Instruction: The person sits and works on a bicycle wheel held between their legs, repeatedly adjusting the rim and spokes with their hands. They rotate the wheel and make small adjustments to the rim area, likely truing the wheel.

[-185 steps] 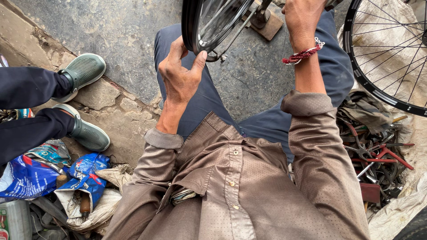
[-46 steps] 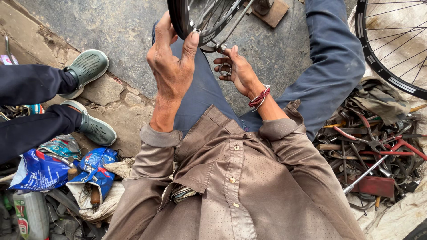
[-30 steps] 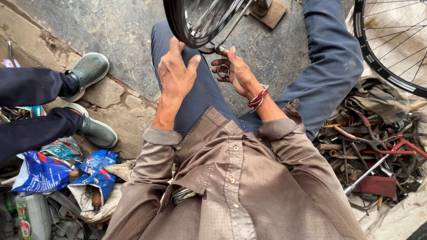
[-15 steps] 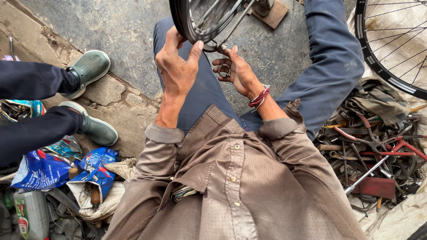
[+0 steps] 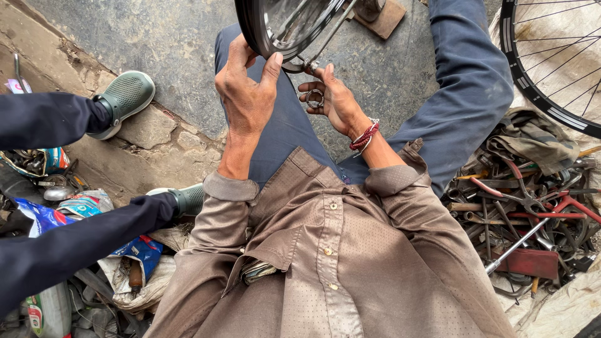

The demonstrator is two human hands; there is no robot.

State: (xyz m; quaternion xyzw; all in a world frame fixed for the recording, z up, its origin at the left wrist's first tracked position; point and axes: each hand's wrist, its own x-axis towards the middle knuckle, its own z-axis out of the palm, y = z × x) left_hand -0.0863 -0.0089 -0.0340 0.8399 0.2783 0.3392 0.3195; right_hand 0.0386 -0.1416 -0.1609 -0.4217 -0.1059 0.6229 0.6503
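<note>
A bicycle wheel (image 5: 282, 25) stands over the person's lap. The left hand (image 5: 247, 94) is closed round its tyre, steadying the rim. Just beside, the right hand (image 5: 332, 100) curls loosely about a small metal ring (image 5: 315, 98) under the spokes. This looks like truing or spoke adjustment; the next turn calls for a firm rim and a snug seat on one nipple.

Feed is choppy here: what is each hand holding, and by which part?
Left hand grips the wheel by its tyre edge. Right hand holds a small metal ring in its fingers.
</note>
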